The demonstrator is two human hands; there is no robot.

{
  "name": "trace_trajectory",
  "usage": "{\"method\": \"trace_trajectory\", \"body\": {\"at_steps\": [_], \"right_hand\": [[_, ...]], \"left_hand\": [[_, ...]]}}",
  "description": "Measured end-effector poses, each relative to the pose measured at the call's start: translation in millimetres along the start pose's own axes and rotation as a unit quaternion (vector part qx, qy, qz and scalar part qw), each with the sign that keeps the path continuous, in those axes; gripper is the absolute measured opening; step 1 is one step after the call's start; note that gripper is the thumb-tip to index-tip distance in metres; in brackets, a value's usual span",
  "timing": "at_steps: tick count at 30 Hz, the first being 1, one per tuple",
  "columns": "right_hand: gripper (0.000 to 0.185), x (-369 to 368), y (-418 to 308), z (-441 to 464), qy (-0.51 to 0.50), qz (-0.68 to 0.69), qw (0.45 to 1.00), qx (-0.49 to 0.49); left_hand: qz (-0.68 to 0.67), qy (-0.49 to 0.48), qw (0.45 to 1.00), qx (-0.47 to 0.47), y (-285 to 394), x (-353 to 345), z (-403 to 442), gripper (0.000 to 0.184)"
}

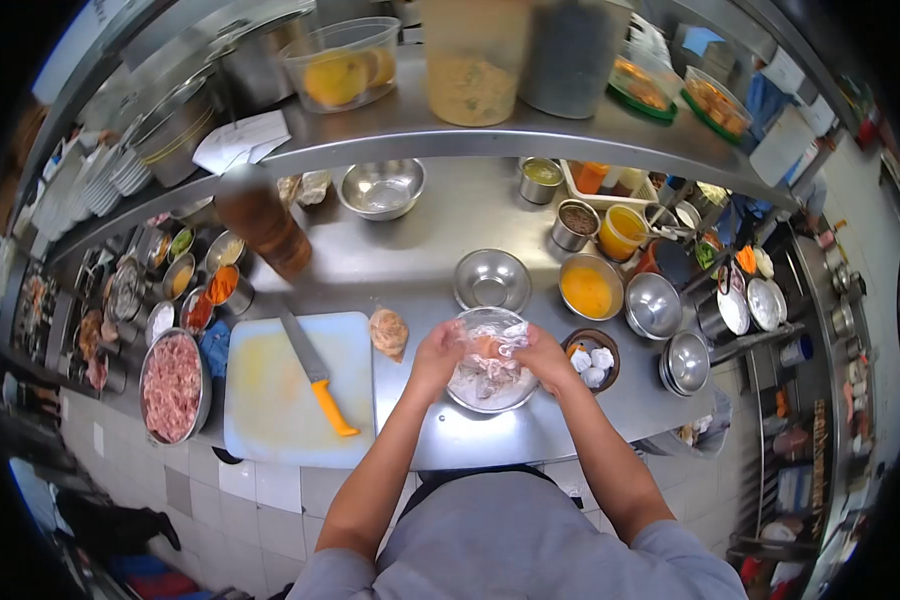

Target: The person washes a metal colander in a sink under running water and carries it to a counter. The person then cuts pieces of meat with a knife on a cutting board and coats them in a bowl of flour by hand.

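Both of my hands are over a metal bowl (490, 397) that holds a pale, floury mass. My left hand (440, 352) and my right hand (543, 358) grip a thin, clear plastic bag (492, 330) from either side, its lower part hanging in the bowl. A pinkish piece shows through the plastic between my hands. Just left of the bowl, a breaded-looking piece of meat (388, 334) lies on the steel counter (450, 437). Behind the bowl stands a shiny metal bowl (493, 281).
To the left, an orange-handled knife (320, 383) lies on a white cutting board (250, 400), beside a bowl of raw meat (173, 386). An orange liquid bowl (590, 288) and a bowl of eggs (593, 362) stand at right. A shelf (370, 140) spans the back.
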State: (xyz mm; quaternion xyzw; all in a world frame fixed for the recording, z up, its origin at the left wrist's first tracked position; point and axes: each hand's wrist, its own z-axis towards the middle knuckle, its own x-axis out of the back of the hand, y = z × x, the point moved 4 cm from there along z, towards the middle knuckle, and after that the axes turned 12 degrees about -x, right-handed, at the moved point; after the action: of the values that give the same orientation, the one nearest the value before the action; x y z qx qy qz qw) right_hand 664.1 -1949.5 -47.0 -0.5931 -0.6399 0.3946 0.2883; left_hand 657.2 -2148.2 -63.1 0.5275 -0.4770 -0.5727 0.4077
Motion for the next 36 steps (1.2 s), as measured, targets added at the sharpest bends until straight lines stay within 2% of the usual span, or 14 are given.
{"method": "trace_trajectory", "body": {"at_steps": [1,3,5,8,9,11,15,19,22,24,28,32,35,36], "right_hand": [[0.034,4,-7,4,0.083,-0.124,0.988,0.036],[0.035,-1,-8,25,0.106,-0.201,0.972,0.064],[0.032,-21,-12,36,0.159,-0.438,0.866,0.181],[0.030,-60,10,55,0.129,-0.542,0.797,0.234],[0.030,-75,9,50,0.129,-0.543,0.796,0.235],[0.030,-95,17,49,0.051,-0.560,0.822,0.091],[0.030,-84,13,54,0.020,-0.572,0.815,0.089],[0.034,-40,0,50,0.034,-0.490,0.853,0.175],[0.035,-17,-15,35,0.064,-0.496,0.864,0.058],[0.034,-7,-27,27,0.016,-0.295,0.954,0.052],[0.029,1,-73,31,0.034,-0.167,0.984,0.060],[0.030,19,-80,92,0.097,-0.145,0.980,0.096],[0.031,21,-77,111,0.147,-0.248,0.955,0.074],[0.031,27,-74,120,0.194,-0.342,0.913,0.104]], "left_hand": [[0.126,0.016,0.985,-0.113,6,5,4,0.030],[0.130,0.056,0.984,-0.110,10,6,2,0.031],[-0.026,0.126,0.982,-0.138,1,10,1,0.033],[-0.076,0.133,0.976,-0.153,-5,11,2,0.029],[-0.077,0.133,0.976,-0.155,-2,11,2,0.029],[-0.131,0.152,0.972,-0.119,-1,12,3,0.026],[-0.146,0.164,0.969,-0.109,-3,13,3,0.025],[-0.154,0.165,0.968,-0.113,-6,17,6,0.025],[-0.156,0.170,0.966,-0.116,-12,19,2,0.026],[-0.147,0.162,0.968,-0.126,-10,18,4,0.027],[-0.132,0.170,0.970,-0.112,-6,15,4,0.026],[-0.124,0.173,0.969,-0.124,-8,15,4,0.022],[-0.107,0.174,0.971,-0.127,-5,13,2,0.022],[-0.105,0.174,0.971,-0.127,-6,13,2,0.022]]}}
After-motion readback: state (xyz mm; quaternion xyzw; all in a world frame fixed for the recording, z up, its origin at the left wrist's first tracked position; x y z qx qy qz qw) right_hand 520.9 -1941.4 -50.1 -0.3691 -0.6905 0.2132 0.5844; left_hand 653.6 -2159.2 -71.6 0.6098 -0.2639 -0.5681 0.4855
